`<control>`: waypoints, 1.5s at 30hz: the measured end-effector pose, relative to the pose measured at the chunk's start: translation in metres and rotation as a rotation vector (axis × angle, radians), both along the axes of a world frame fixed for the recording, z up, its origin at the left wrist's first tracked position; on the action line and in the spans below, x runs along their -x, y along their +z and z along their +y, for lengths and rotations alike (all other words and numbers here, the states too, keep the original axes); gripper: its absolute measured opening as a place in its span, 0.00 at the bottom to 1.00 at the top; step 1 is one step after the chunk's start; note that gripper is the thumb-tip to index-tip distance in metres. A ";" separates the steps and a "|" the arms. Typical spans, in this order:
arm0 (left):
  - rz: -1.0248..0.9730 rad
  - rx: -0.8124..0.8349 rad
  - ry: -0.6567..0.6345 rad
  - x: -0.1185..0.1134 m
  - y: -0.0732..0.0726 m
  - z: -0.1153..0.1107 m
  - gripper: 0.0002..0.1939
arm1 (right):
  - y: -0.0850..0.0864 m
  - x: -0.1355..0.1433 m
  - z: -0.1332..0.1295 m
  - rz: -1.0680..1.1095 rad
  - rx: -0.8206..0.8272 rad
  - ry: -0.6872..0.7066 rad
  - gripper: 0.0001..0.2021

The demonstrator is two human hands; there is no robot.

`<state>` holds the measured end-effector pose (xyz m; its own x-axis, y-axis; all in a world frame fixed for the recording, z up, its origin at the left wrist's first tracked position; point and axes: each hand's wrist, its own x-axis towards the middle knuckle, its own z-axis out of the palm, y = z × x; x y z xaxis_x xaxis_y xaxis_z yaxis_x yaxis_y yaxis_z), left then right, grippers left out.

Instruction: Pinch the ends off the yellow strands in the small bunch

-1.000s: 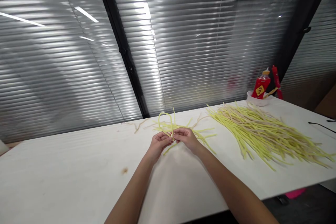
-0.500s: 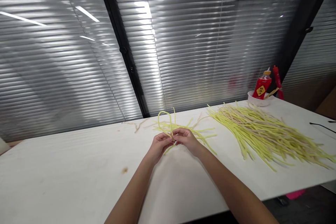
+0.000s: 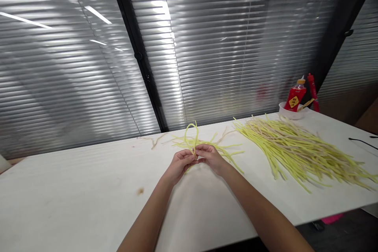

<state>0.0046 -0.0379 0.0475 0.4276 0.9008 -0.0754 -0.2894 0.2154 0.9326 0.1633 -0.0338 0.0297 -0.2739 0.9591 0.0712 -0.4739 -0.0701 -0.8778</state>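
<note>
The left hand (image 3: 180, 164) and right hand (image 3: 210, 158) pinched what seemed one looped yellow stem (image 3: 196, 135) over the white table (image 3: 88, 189), near a stem pile (image 3: 295, 149).

Left forearm (image 3: 150, 206) and right forearm (image 3: 260, 204) are showing bare and tapering toward left hand (image 3: 179, 162) and right hand (image 3: 210, 157), also bare.

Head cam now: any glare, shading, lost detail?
Head view: bright glare streaks across the blinds; soft shading on the white table near the left hand and right hand; where they pinch the yellow strand, detail too small to read.
</note>
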 end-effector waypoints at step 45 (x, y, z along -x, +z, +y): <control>0.051 0.070 -0.352 0.001 0.002 -0.008 0.12 | 0.005 -0.013 0.001 0.377 -0.053 0.059 0.17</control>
